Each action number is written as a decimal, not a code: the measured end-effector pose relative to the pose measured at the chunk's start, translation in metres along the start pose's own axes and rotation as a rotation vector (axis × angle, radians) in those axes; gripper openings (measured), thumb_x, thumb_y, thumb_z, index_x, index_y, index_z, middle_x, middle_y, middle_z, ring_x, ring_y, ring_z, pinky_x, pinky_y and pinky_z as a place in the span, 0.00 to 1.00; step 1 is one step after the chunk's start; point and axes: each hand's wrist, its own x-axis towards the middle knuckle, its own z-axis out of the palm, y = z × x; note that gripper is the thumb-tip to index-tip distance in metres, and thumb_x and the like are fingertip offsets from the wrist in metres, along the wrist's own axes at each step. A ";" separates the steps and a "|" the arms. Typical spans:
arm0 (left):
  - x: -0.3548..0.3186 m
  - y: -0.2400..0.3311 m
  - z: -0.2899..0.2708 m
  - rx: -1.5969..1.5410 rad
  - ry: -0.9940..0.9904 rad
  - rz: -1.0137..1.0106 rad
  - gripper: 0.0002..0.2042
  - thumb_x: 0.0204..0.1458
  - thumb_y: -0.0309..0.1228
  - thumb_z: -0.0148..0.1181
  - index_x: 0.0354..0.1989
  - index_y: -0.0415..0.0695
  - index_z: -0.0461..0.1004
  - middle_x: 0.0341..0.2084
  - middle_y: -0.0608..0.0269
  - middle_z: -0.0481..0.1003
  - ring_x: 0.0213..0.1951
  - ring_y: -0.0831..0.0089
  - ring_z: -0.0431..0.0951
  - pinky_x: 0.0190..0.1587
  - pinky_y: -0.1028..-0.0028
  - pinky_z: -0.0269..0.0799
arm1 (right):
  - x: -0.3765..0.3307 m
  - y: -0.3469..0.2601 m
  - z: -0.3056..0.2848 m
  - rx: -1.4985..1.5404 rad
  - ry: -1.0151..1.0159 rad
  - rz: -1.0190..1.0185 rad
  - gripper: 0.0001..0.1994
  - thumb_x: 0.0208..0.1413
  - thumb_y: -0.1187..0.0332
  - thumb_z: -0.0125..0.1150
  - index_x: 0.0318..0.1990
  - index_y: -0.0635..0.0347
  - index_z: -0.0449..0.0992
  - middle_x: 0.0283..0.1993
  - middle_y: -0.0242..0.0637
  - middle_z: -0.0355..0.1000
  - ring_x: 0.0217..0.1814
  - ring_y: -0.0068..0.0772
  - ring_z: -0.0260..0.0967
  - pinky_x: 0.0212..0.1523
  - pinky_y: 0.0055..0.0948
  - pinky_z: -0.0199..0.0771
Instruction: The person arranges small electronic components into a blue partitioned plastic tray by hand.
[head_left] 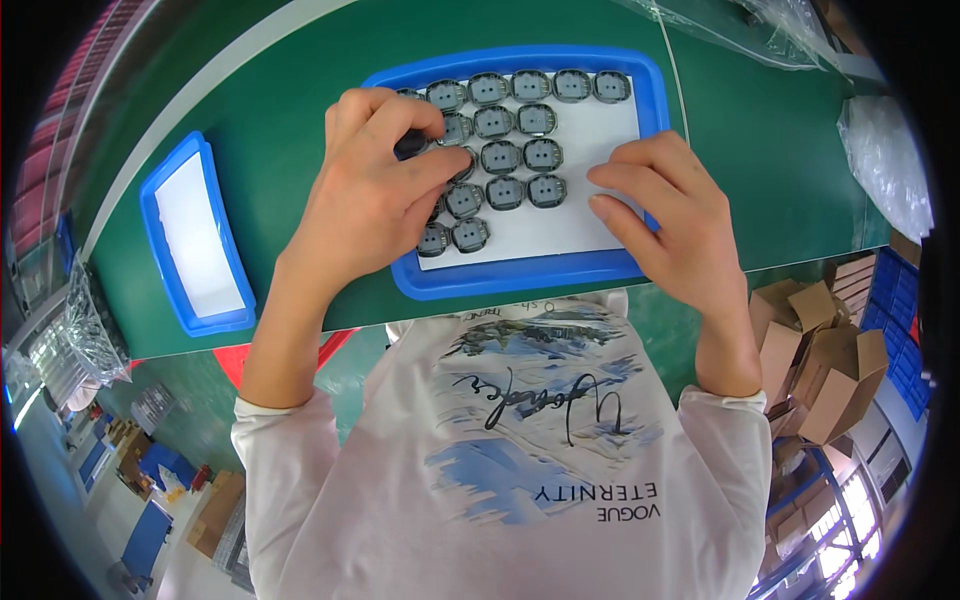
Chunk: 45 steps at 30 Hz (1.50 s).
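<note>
A blue-rimmed tray (655, 95) with a white liner holds rows of small grey-and-black rounded electronic housings (530, 87), which look like watch cases. Over the tray's left part, my left hand (375, 185) pinches a dark housing (410, 144) between thumb and fingers. That piece is mostly covered by the fingers, and the hand also hides several housings at the left. Above the tray's right side is my right hand (675, 215), its fingers curved and apart with nothing between them. Bare white liner (600, 150) lies beside its fingertips.
A second blue tray (198, 240) with a white liner stands at the left on the green table (270, 130). Clear plastic bags (885, 160) lie along the right and far edges. Opened cardboard boxes (825, 360) and blue bins (900, 330) stand beyond the table at the right.
</note>
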 end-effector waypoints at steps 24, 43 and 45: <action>-0.039 0.001 0.003 -0.068 0.323 -0.234 0.10 0.40 0.23 0.72 0.34 0.45 0.85 0.52 0.59 0.77 0.54 0.55 0.70 0.54 0.63 0.69 | 0.090 -0.009 0.064 -0.137 -0.219 -0.462 0.05 0.43 0.74 0.65 0.26 0.61 0.73 0.33 0.35 0.63 0.41 0.39 0.64 0.43 0.36 0.67; -0.043 0.012 -0.006 -0.121 0.231 -0.200 0.22 0.39 0.33 0.75 0.46 0.47 0.81 0.62 0.56 0.71 0.61 0.51 0.66 0.64 0.56 0.60 | 0.074 -0.017 0.043 -0.126 0.051 -0.180 0.11 0.48 0.78 0.71 0.40 0.59 0.81 0.41 0.37 0.71 0.41 0.40 0.70 0.40 0.33 0.73; -0.045 0.018 0.000 -0.143 0.206 -0.191 0.27 0.38 0.36 0.77 0.51 0.47 0.78 0.65 0.53 0.68 0.63 0.49 0.63 0.66 0.54 0.57 | 0.063 -0.015 0.030 -0.107 0.063 -0.121 0.11 0.49 0.77 0.71 0.41 0.59 0.83 0.43 0.38 0.72 0.40 0.39 0.72 0.40 0.31 0.74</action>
